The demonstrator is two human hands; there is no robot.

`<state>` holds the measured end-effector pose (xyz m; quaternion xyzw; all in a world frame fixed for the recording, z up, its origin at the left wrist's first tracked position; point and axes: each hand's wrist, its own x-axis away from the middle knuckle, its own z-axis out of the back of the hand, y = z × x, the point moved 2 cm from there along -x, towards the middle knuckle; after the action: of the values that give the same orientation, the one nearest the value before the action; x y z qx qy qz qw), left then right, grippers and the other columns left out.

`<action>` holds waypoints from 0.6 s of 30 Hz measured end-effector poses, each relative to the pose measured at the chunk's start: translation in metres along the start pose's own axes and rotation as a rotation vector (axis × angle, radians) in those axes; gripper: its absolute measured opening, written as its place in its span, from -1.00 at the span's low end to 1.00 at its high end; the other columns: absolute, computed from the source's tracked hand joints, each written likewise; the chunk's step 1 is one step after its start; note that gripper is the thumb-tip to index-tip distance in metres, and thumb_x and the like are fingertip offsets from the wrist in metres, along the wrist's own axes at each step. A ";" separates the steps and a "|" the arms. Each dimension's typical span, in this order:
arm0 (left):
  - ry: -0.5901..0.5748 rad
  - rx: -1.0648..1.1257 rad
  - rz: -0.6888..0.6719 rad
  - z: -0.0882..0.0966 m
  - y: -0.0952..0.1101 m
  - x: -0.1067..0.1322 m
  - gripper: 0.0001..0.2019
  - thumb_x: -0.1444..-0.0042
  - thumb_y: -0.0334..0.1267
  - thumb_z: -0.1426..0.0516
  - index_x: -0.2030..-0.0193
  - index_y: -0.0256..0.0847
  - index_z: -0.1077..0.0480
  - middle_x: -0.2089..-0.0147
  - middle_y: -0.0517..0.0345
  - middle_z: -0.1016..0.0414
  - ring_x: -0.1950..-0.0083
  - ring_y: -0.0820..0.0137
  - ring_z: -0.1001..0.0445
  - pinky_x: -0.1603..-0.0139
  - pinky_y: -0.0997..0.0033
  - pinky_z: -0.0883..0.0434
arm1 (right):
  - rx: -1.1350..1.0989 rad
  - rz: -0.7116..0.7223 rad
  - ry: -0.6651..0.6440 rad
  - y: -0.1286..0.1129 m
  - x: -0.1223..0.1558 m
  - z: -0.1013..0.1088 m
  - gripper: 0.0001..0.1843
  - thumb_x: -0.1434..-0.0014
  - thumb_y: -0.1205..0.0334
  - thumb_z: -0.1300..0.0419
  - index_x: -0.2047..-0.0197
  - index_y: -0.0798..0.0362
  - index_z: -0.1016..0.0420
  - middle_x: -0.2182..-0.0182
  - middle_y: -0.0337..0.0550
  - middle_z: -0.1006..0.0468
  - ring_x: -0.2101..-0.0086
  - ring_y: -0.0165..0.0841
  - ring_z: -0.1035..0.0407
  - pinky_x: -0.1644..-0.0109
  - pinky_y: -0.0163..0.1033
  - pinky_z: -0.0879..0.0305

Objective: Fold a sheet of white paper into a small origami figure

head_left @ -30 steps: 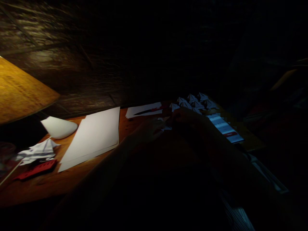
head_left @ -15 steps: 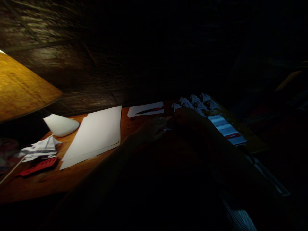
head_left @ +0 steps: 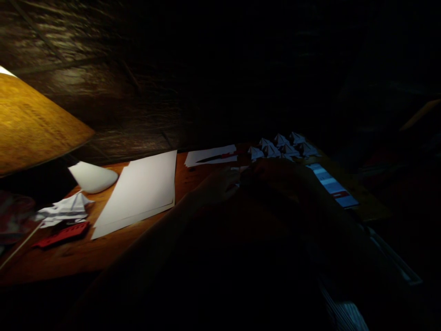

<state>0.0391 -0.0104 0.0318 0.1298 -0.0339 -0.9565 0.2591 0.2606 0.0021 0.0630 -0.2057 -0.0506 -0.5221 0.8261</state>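
In the dim middle of the table, my left hand (head_left: 217, 185) has its fingers closed at the near left edge of a small piece of white paper (head_left: 238, 169). My right hand (head_left: 272, 169) meets it from the right, its fingers bent in over the same paper. Deep shadow covers most of the right hand and part of the paper. Just beyond the right hand stand several folded paper shapes (head_left: 270, 150). A knife (head_left: 212, 159) with a red handle lies across small paper sheets (head_left: 200, 154) behind my left hand.
Large white sheets (head_left: 141, 188) lie on the wooden table (head_left: 65, 264) at left. Near them are a white lamp base (head_left: 94, 178), crumpled paper (head_left: 65, 209) and a red plastic piece (head_left: 64, 234). A yellow lampshade (head_left: 37, 124) overhangs the left. A lit phone (head_left: 332, 186) lies at right.
The view has shifted slightly, so the table items appear a little further right. My right hand has lowered slightly over the paper, and less of the paper shows between the hands.
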 end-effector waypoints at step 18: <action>-0.070 -0.147 -0.001 0.003 0.008 -0.008 -0.81 -0.10 -0.37 -0.07 0.14 -0.24 -0.40 0.11 -0.06 -0.47 0.02 0.14 -0.38 0.06 0.14 -0.35 | 0.311 0.017 0.173 -0.041 0.012 -0.004 -0.67 -0.19 0.24 -0.17 0.07 0.20 -0.64 0.04 0.34 -0.62 0.07 0.07 -0.55 0.14 -0.03 -0.46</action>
<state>0.0487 -0.0138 0.0374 0.0772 0.0273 -0.9604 0.2662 0.2291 -0.0252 0.0749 -0.0301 -0.0579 -0.5165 0.8538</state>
